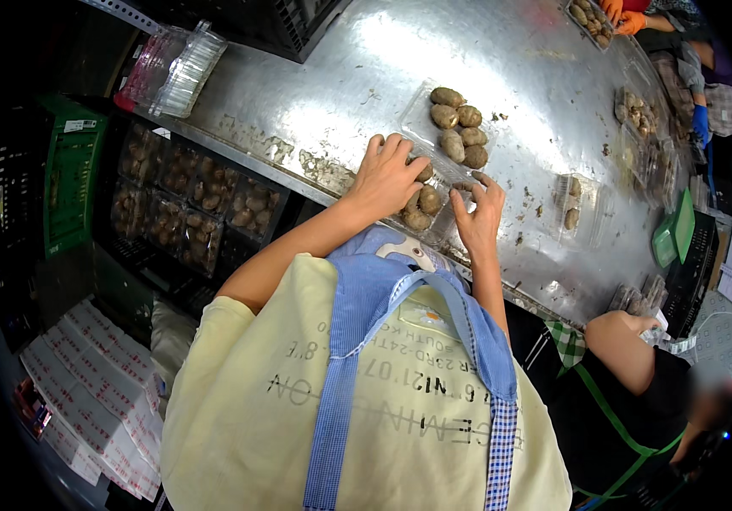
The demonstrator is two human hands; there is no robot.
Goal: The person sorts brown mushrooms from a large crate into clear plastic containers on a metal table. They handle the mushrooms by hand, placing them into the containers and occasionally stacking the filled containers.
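In front of me an open clear plastic clamshell box stands at the near edge of a metal table. Several brown tubers, likely taro (416, 219), lie in its near half, and more tubers (452, 145) rest in the far half. My left hand (389, 174) reaches over the box from the left, its curled fingers at a tuber (425, 171) that they partly cover. At the box's right side is my right hand (480, 216), thumb and fingers apart around a dark tuber (464, 186). Whether either hand grips its tuber is hidden.
Stacked empty clamshells (187, 73) stand by a black crate (299, 29). Filled boxes (190, 198) sit in a crate below the metal table (315, 96). Another clamshell (586, 211) lies to the right. A co-worker (621, 396) is close on my right; others with gloves (631, 22) work opposite.
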